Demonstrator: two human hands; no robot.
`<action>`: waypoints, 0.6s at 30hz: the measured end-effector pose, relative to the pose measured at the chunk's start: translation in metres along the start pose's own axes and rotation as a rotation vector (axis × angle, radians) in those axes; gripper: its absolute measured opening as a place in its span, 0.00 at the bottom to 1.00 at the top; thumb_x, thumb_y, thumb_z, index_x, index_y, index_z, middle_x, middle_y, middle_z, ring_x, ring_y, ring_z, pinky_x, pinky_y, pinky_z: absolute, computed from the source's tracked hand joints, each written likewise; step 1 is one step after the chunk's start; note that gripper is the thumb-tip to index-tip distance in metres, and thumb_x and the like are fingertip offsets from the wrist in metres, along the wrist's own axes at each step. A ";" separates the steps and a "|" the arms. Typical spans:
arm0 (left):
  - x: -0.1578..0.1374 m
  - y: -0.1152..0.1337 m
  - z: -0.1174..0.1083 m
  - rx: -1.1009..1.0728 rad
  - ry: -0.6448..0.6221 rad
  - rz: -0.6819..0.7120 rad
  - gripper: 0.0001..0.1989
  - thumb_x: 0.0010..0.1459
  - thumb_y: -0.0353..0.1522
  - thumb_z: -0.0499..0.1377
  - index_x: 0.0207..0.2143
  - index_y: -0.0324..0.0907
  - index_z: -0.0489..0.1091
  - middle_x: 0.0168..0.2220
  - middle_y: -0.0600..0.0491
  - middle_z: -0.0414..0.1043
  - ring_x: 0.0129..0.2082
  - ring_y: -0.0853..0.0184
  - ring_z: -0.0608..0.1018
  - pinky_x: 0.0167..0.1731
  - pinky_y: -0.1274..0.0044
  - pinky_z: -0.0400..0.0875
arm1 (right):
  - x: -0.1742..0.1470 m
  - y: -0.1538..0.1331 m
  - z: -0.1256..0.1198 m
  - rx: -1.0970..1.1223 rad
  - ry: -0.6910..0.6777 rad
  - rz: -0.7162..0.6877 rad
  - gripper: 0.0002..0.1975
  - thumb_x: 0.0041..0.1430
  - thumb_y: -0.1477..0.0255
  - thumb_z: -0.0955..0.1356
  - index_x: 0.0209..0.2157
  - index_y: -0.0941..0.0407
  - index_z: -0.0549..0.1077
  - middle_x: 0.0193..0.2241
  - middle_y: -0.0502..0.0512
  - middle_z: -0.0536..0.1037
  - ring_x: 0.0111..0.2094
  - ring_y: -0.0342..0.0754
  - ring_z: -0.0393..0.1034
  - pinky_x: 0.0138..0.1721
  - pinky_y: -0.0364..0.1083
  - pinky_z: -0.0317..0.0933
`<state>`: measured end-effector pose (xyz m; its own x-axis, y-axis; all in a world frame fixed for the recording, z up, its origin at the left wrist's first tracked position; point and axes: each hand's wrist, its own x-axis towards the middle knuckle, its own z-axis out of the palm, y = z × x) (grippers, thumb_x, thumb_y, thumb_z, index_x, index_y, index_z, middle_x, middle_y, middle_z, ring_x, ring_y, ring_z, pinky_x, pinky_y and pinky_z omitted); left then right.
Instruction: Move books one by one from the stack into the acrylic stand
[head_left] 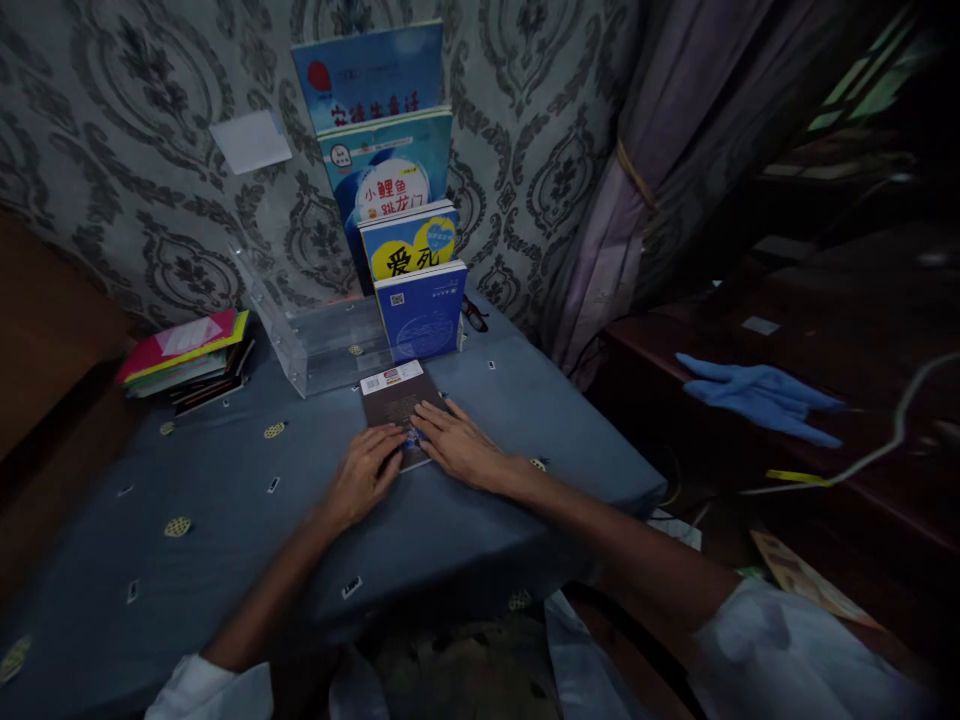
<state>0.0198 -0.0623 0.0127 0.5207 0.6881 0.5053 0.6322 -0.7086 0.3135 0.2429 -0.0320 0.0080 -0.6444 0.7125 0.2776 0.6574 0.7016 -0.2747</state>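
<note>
A small dark book [388, 402] lies flat on the blue tablecloth, with a white barcode label along its far edge. My left hand [366, 470] rests on its near left side, fingers stretched over the cover and thumb apart near the edge. From the right, my right hand [459, 442] lies across the cover with its fingers extended. The fingertips of both hands come close together over a small bluish patch on the cover. Just beyond the dark book, an upright blue book [422, 312] stands in a clear acrylic rack [330, 345].
Behind it, several taller books [382, 160] rise in steps. A stack of books and papers [187, 350] sits at the left. Glasses [474, 315] lie behind the rack. A white card [251, 142] is by the wall. Right of the table lie a blue glove [761, 395] and a cable [896, 440].
</note>
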 end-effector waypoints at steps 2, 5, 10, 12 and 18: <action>0.001 -0.013 0.004 0.011 0.028 -0.085 0.16 0.68 0.33 0.51 0.53 0.42 0.72 0.55 0.44 0.75 0.58 0.57 0.75 0.58 0.58 0.70 | 0.009 0.003 -0.003 0.012 -0.015 -0.009 0.20 0.70 0.71 0.60 0.59 0.60 0.70 0.61 0.68 0.71 0.65 0.56 0.61 0.67 0.63 0.48; 0.000 -0.031 0.009 0.034 0.052 -0.197 0.18 0.68 0.35 0.51 0.55 0.38 0.71 0.58 0.41 0.72 0.61 0.55 0.72 0.60 0.56 0.67 | 0.032 0.006 -0.004 0.049 -0.040 -0.027 0.19 0.69 0.73 0.61 0.57 0.59 0.71 0.60 0.67 0.73 0.63 0.55 0.64 0.67 0.61 0.50; -0.005 -0.045 0.017 0.093 0.048 -0.218 0.21 0.68 0.36 0.51 0.59 0.38 0.68 0.61 0.38 0.68 0.63 0.52 0.70 0.61 0.53 0.65 | 0.083 0.003 0.012 0.131 -0.025 -0.100 0.21 0.66 0.78 0.61 0.58 0.60 0.70 0.61 0.67 0.71 0.64 0.54 0.63 0.65 0.56 0.55; -0.006 -0.045 0.018 0.121 0.050 -0.199 0.21 0.68 0.36 0.51 0.59 0.38 0.67 0.61 0.37 0.68 0.63 0.52 0.70 0.60 0.52 0.66 | 0.098 0.004 0.019 0.134 -0.027 -0.120 0.21 0.65 0.80 0.62 0.58 0.60 0.70 0.61 0.67 0.71 0.64 0.53 0.63 0.65 0.55 0.55; -0.007 -0.041 0.020 0.126 0.046 -0.206 0.22 0.68 0.35 0.51 0.62 0.41 0.65 0.63 0.40 0.67 0.65 0.54 0.68 0.61 0.54 0.65 | 0.106 0.021 0.020 0.087 -0.020 -0.054 0.20 0.68 0.73 0.62 0.59 0.63 0.68 0.61 0.70 0.70 0.65 0.56 0.60 0.67 0.57 0.52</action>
<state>0.0018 -0.0345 -0.0200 0.3485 0.8060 0.4784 0.7903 -0.5271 0.3124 0.1806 0.0577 0.0132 -0.6860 0.6731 0.2763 0.5859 0.7362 -0.3388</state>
